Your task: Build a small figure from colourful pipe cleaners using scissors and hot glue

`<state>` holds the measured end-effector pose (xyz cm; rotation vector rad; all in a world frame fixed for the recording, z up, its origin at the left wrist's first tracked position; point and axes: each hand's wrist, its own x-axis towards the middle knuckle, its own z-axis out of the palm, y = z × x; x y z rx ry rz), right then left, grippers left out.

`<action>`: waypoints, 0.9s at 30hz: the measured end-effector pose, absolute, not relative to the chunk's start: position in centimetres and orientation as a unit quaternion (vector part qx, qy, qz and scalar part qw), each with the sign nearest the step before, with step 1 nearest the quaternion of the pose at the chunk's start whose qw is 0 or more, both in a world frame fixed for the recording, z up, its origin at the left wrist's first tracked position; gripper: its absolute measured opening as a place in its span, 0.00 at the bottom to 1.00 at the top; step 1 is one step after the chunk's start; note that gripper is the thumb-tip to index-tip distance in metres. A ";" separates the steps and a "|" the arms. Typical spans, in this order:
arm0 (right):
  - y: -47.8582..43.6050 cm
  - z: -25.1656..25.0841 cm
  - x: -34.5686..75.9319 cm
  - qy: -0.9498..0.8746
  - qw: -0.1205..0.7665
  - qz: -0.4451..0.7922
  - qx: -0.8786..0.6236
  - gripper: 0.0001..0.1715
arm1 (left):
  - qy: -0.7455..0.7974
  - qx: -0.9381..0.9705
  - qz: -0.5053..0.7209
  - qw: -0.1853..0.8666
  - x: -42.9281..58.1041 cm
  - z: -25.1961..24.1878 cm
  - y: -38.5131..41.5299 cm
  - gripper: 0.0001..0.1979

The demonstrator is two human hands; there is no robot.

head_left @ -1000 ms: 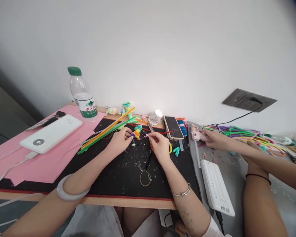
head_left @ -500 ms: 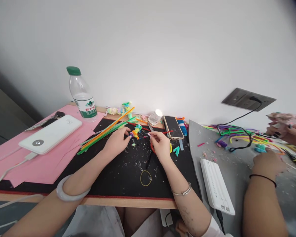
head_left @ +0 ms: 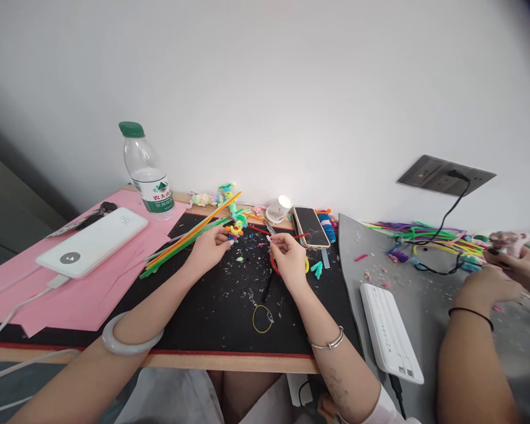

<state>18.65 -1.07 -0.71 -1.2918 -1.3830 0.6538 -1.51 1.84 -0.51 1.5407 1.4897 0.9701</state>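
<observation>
Between the fingers of my left hand (head_left: 212, 248) is a small colourful pipe-cleaner figure (head_left: 237, 227), held upright above the black mat (head_left: 229, 318). My right hand (head_left: 288, 258) pinches a small pale piece (head_left: 269, 239) between thumb and fingertips, a short way to the right of the figure. Scissors with red and yellow handles (head_left: 307, 265) lie partly hidden under my right hand. Left of my left hand is a bundle of orange and green pipe cleaners (head_left: 176, 253). Scraps of fluff are scattered over the mat.
A bottle (head_left: 148, 176) and a white power bank (head_left: 95, 241) stand and lie on pink paper (head_left: 88, 294). Behind my right hand are a paper cup (head_left: 278, 208) and a phone (head_left: 311, 227). At right, another person's hands work over a grey mat (head_left: 353, 259) near a second power bank (head_left: 391, 333).
The figure in my left hand has turned and been raised slightly. My right hand has barely moved. The other person's hands have shifted, with the pink object lower.
</observation>
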 end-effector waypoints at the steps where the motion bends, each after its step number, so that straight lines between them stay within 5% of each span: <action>1: -1.1 -0.7 18.7 -0.579 0.542 0.278 -0.542 0.06 | 0.579 0.587 0.391 0.410 -1.5 -0.3 1.8 0.12; 8: -1.1 -0.7 18.7 -0.585 0.536 0.283 -0.539 0.06 | 0.563 0.532 0.413 0.479 -1.2 0.0 1.6 0.16; 15: -1.3 -0.3 18.5 -0.586 0.525 0.282 -0.549 0.06 | 0.622 0.640 0.324 0.314 -1.5 0.0 1.6 0.14; 21: -1.3 -0.3 18.6 -0.581 0.528 0.289 -0.548 0.06 | 0.633 0.659 0.303 0.269 -1.6 -0.3 1.5 0.25; 27: -1.2 -0.4 18.6 -0.585 0.524 0.284 -0.550 0.06 | 0.635 0.668 0.305 0.239 -1.5 -0.5 1.6 0.26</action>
